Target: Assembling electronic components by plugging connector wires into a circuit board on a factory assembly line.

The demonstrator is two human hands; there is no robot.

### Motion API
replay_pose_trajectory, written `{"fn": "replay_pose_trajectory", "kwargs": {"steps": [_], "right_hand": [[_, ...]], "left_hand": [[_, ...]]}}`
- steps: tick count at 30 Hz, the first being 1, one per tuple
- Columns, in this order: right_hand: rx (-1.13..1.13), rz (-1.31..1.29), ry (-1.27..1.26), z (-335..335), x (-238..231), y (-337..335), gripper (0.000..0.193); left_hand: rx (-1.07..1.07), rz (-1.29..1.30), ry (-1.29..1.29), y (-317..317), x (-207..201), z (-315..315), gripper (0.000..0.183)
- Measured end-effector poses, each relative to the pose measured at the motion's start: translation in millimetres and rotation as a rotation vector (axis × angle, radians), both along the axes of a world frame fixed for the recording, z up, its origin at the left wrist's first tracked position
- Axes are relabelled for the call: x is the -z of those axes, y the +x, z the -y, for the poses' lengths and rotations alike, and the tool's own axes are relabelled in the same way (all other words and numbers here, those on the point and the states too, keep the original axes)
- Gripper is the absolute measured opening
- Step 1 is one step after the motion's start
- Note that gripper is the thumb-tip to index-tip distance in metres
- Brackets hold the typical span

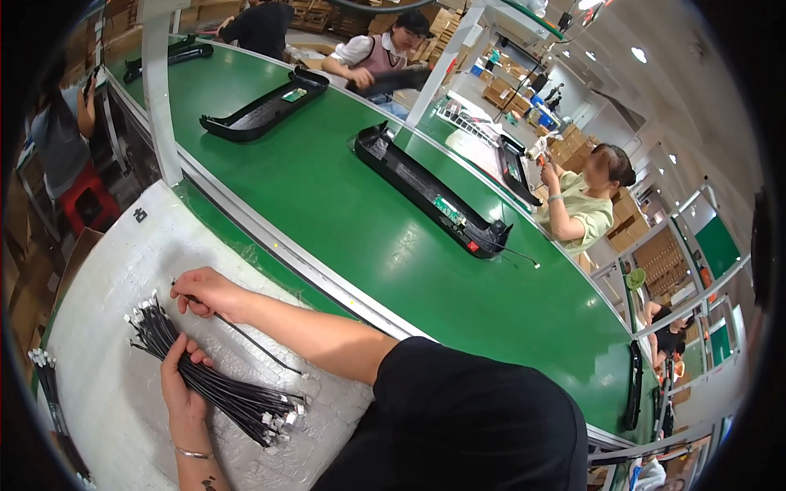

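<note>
My left hand (182, 375) is closed around a thick bundle of black cables (225, 385) with small white connectors at both ends. The bundle lies slantwise above a white padded work surface (106, 327). Just beyond it, my right hand (211, 296) pinches one black cable (255, 341) near its far end. That single cable trails down to the right, apart from the bundle, and ends in a small white plug (305, 376).
Another cable bundle (47, 385) lies at the far left edge. Past a metal rail (270, 245) runs a green conveyor belt (393, 262) carrying long black housings (426, 192) with green circuit boards. A white post (160, 98) rises at the corner. Co-workers sit across the belt, one holding a tool.
</note>
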State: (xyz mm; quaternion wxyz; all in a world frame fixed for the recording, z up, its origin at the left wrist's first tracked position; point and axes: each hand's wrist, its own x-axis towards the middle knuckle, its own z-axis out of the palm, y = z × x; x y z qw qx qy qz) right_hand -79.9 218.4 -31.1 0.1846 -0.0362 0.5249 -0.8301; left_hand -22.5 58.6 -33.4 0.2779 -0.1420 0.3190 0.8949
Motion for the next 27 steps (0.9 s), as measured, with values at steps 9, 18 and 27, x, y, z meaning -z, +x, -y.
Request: {"fn": "replay_pose_trajectory", "kwargs": {"steps": [9, 18, 27], "right_hand": [[0.025, -0.038, 0.023, -1, 7, -2, 0.023], [1.097, -1.004, 0.35, -60, -110, 21, 0.062], [-0.164, -1.338, 0.586, -36, -152, 113, 0.011]], "left_hand": [[-0.001, -0.009, 0.009, 1, -4, -6, 0.008], [-0.041, 0.023, -0.012, 4, -4, 4, 0.008], [0.052, 0.051, -0.002, -4, 4, 7, 0.007]]}}
